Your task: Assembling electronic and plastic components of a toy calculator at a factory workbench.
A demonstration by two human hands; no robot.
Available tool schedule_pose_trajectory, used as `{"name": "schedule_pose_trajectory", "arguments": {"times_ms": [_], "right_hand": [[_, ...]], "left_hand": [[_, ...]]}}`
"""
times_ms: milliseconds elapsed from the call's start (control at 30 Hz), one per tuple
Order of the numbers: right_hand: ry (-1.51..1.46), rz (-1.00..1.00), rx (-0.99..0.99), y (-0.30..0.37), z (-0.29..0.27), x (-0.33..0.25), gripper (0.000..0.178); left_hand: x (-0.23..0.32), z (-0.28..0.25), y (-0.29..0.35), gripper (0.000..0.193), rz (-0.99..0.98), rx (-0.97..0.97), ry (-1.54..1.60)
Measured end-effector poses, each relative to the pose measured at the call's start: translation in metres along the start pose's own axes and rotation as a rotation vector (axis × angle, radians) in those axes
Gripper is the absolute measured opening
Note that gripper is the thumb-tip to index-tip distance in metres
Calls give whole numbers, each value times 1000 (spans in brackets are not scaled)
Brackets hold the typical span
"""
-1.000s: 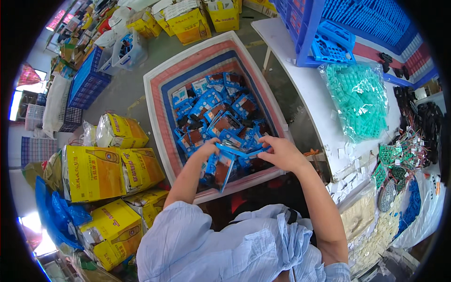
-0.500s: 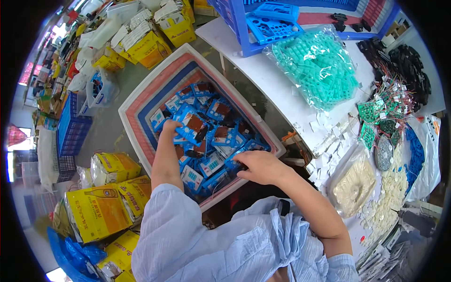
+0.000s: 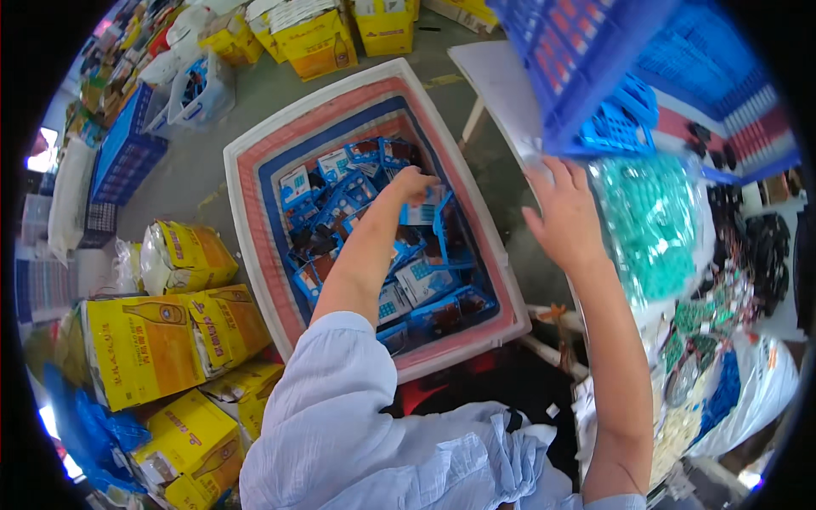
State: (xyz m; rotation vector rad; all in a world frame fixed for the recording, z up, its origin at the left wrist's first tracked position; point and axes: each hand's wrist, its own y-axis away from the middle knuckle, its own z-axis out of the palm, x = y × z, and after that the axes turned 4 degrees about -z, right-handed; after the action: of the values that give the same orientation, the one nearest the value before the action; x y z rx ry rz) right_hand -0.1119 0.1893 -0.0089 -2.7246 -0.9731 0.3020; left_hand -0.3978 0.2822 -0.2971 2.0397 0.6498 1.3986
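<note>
My left hand point(image 3: 414, 183) reaches down into a large striped plastic basket point(image 3: 246, 204), its fingers closed on a blue plastic keypad unit point(image 3: 419, 212) near the far right of the pile. The hand partly covers that piece. Around it lie several more blue units point(image 3: 425, 280) with white keypad faces and brown panels, jumbled and tilted against one another. Outside the basket, my right hand point(image 3: 561, 204) is raised over the edge of the white table, fingers spread and nothing in them. It is nearest to a blue-violet crate and a clear bag of green parts point(image 3: 650, 229).
The blue-violet crate point(image 3: 586, 59) stands on the white table point(image 3: 493, 76), holding blue plastic shells point(image 3: 620, 119). Circuit boards point(image 3: 710, 310) and a white plastic bag point(image 3: 752, 391) lie farther along. Yellow cartons point(image 3: 144, 348) are stacked left of the basket.
My left hand has moved right and farther across the pile. My right hand has left the basket and risen over the table edge, opening. The view has swung to the right.
</note>
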Motion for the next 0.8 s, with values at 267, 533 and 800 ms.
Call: {"name": "schedule_pose_trajectory", "arguments": {"times_ms": [267,533,800], "right_hand": [[-37,79,-106,-21,34,-1,69],[139,160,-259,-17,30,6,63],[137,160,-263,0,31,17,67]], "left_hand": [[-114,-100,-148,42,-63,555,377],[-202,-171,-257,38,-277,881,-215],[-262,-178,-338,69,-448,644,-387]]}}
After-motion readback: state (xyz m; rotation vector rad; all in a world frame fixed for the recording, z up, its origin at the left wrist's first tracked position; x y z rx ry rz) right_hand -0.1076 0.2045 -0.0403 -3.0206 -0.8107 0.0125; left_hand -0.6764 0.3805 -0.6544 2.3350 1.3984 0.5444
